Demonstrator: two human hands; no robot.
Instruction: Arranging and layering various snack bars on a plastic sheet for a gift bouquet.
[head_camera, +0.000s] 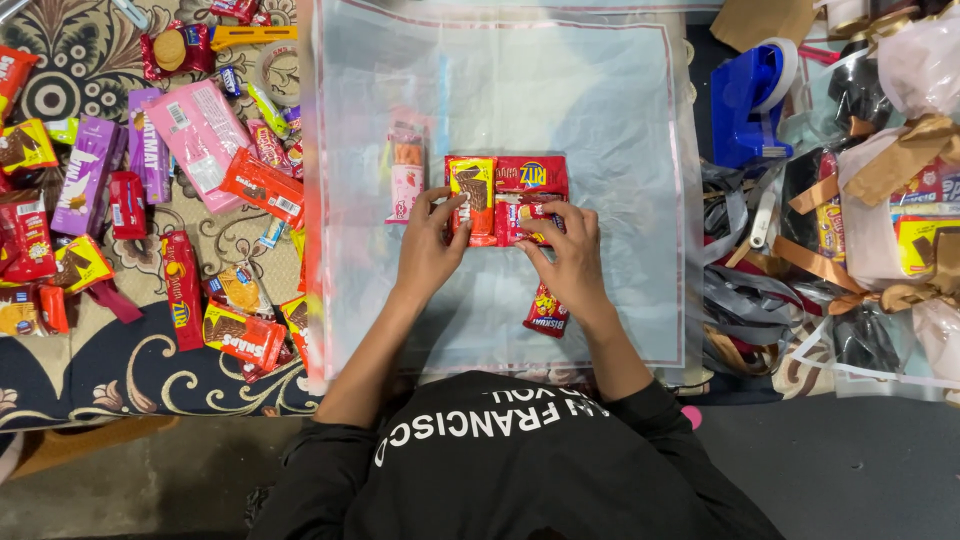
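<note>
A clear plastic sheet (600, 110) is spread in front of me. At its middle lies a cluster of red snack packets (505, 185). My left hand (428, 245) grips the red and yellow biscuit packet (473, 195) at the cluster's left side. My right hand (570, 250) presses on a small red packet (535, 215) at the cluster's lower right. A pink and white wafer packet (405, 175) lies just left of the cluster. Another red biscuit packet (547, 310) lies under my right wrist.
Many loose snack packets (180, 200) in red, pink and purple cover the patterned cloth at the left. A blue tape dispenser (750, 100) stands at the upper right. Wrapped gift bundles with brown ribbon (890, 170) and grey ribbon strips (740, 290) crowd the right side.
</note>
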